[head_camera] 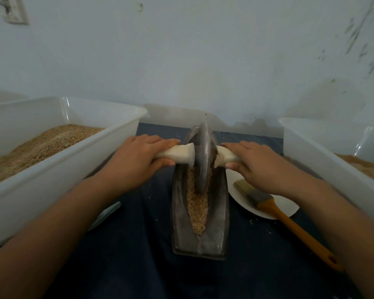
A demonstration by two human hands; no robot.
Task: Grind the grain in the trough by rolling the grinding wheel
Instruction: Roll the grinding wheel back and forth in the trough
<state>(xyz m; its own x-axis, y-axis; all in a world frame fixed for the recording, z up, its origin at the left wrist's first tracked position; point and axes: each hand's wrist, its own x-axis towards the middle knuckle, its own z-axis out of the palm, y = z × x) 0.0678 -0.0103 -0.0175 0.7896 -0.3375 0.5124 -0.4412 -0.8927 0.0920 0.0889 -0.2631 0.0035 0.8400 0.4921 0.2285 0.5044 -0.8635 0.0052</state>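
Note:
A grey metal trough (181, 229), boat-shaped, lies lengthwise on the dark blue cloth in front of me. Coarse tan grain (197, 208) fills its groove. The grey grinding wheel (202, 156) stands upright in the groove toward the far half of the trough. A pale handle sticks out on each side of the wheel. My left hand (136, 160) grips the left handle (181, 155), fingers curled over it. My right hand (259, 162) grips the right handle (227, 156) the same way.
A large white bin (63, 169) with whole grain stands on the left. Another white bin (324, 160) holding tan meal stands on the right. A brush with an orange handle (289, 223) lies across a white plate (246, 203) right of the trough. Loose grains dot the cloth.

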